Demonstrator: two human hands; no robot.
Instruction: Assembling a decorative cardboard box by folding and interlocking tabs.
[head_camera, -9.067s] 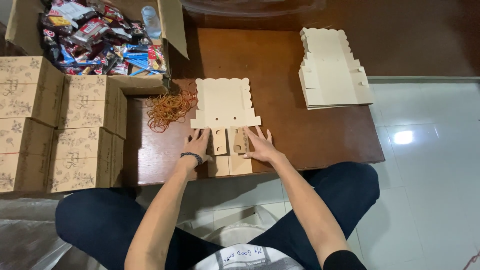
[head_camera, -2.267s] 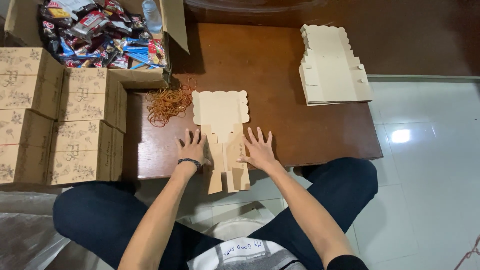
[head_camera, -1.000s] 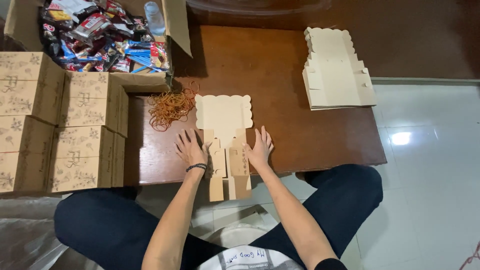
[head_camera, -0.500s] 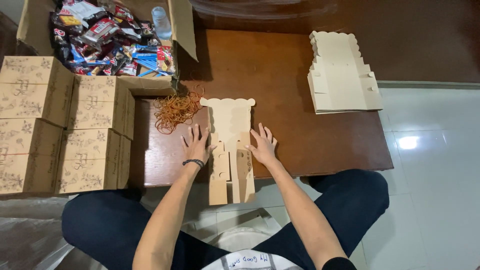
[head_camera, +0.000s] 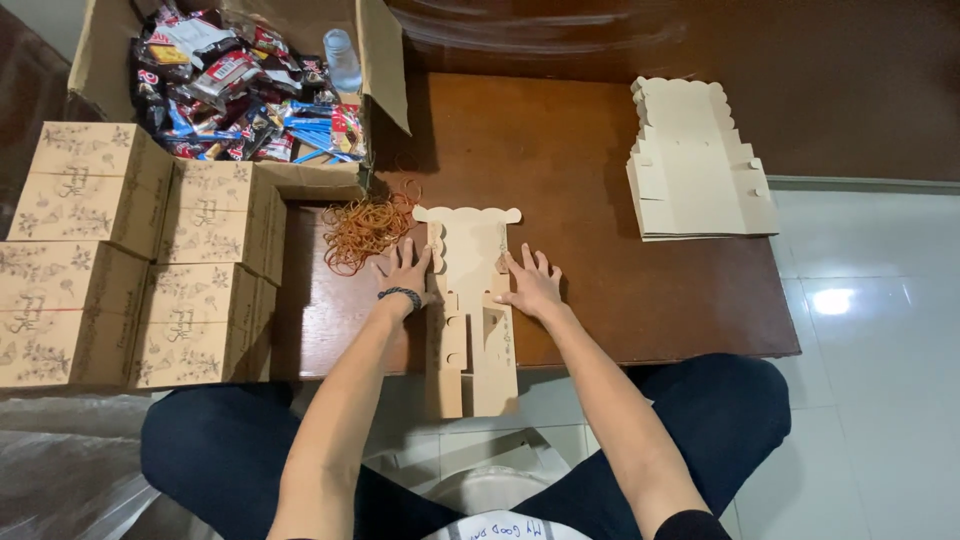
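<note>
While I knelt at the low wooden table (head_camera: 600, 150), the scene stood like this:

Box blank: a flat, unfolded cardboard cutout (head_camera: 468, 290) with a scalloped far edge lay in front of me, its near flaps hanging over the table's front edge.

Left hand: my left hand (head_camera: 405, 272) lay flat with the fingers spread, pressing on the cutout's left edge and gripping nothing; a dark band sat on that wrist.

Right hand: my right hand (head_camera: 532, 284) lay flat as well, fingers spread, palm down on the cutout's right edge, nothing clasped in it.

Rubber bands: a loose heap of orange rubber bands (head_camera: 365, 225) lay just beyond my left hand.

Spare blanks: a stack of flat cutouts (head_camera: 695, 165) sat well apart at the table's far right.

Finished boxes: patterned closed boxes (head_camera: 130, 265) were stacked at my left.

Carton: an open carton of wrapped snacks (head_camera: 240, 85) stood beyond them.
</note>
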